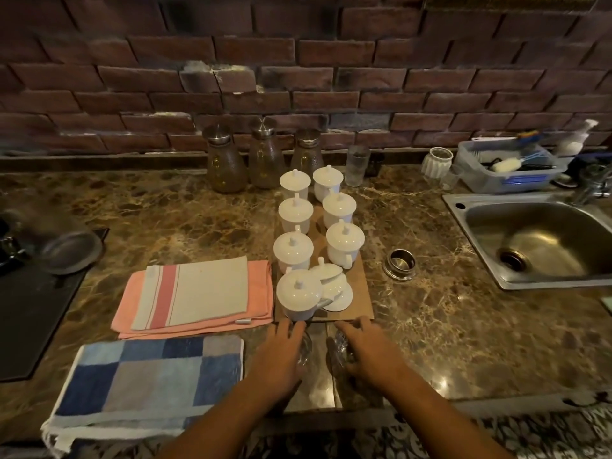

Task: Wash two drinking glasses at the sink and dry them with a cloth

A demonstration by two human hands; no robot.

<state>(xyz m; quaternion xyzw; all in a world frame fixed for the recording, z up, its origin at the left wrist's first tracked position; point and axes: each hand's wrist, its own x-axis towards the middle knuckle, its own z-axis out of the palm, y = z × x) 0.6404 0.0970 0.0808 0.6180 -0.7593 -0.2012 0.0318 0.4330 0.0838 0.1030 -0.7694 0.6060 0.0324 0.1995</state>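
Observation:
Two clear drinking glasses stand on the marble counter near its front edge. My left hand [280, 354] is wrapped around the left glass [306, 349]. My right hand [362, 349] grips the right glass [339, 347]. Both glasses are mostly hidden by my fingers. A blue checked cloth [149, 382] lies flat to the left of my hands. Behind it lies a folded pink and white striped cloth [195, 293]. The steel sink [543, 243] is at the right, with its strainer [400, 263] lying out on the counter.
Several white lidded cups [294, 250] stand on a brown board [359, 306] just behind my hands. Three brown bottles [265, 160] and a tall glass [357, 165] line the brick wall. A blue tub [513, 180] with brushes sits behind the sink. A dark stove top [29, 313] is at far left.

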